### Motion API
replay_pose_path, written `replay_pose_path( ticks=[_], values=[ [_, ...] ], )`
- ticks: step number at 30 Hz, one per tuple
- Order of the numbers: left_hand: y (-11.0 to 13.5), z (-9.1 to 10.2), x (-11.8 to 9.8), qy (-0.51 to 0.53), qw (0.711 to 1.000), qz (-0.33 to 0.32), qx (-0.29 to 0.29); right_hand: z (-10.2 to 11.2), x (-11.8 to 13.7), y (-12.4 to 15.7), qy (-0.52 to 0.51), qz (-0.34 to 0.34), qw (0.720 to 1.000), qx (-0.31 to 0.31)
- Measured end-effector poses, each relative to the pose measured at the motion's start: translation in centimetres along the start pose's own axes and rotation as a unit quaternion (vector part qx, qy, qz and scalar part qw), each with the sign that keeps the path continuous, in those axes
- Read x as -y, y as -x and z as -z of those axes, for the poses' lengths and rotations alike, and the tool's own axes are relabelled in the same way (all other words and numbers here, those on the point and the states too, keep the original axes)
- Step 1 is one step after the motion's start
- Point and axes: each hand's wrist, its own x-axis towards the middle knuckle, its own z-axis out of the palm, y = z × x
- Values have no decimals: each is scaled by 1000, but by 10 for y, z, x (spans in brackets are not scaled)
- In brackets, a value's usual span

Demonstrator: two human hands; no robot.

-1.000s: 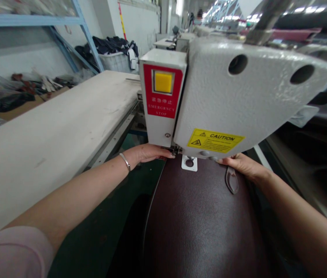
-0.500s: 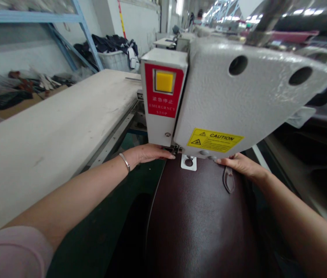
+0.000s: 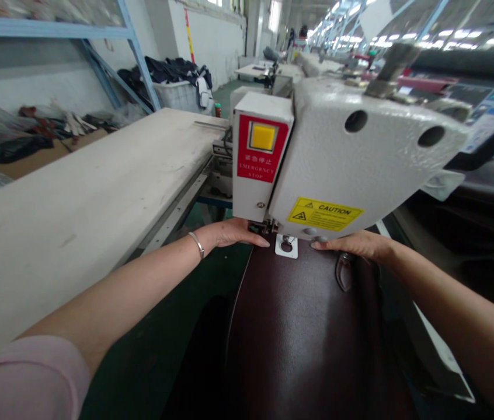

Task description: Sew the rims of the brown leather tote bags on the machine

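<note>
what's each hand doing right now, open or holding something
Left hand: thumb on the leather, other fingers mostly hidden; grip cannot be told.
Right hand: thumb on the leather, other fingers mostly hidden; grip cannot be told.

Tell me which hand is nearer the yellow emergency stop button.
Left. Left hand: below the emergency stop button, at the bottom of its box. Right hand: farther right, below the machine head.

Machine head (image 3: 338, 146) overhangs leather (image 3: 291, 321); gap between leather, tabletop (image 3: 98, 181)
</note>
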Motion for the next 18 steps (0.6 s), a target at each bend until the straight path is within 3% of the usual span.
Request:
replay_pose_path(
  ticks=[13,18],
  values=[
    [-1,4,-1,-9,1000,-22,6,1,-4,-3,-12,-8,999,-32],
    [-6,2,-6,-18,999,-28,-6,10,-12,-9,7,-8,999,-49]
  ],
)
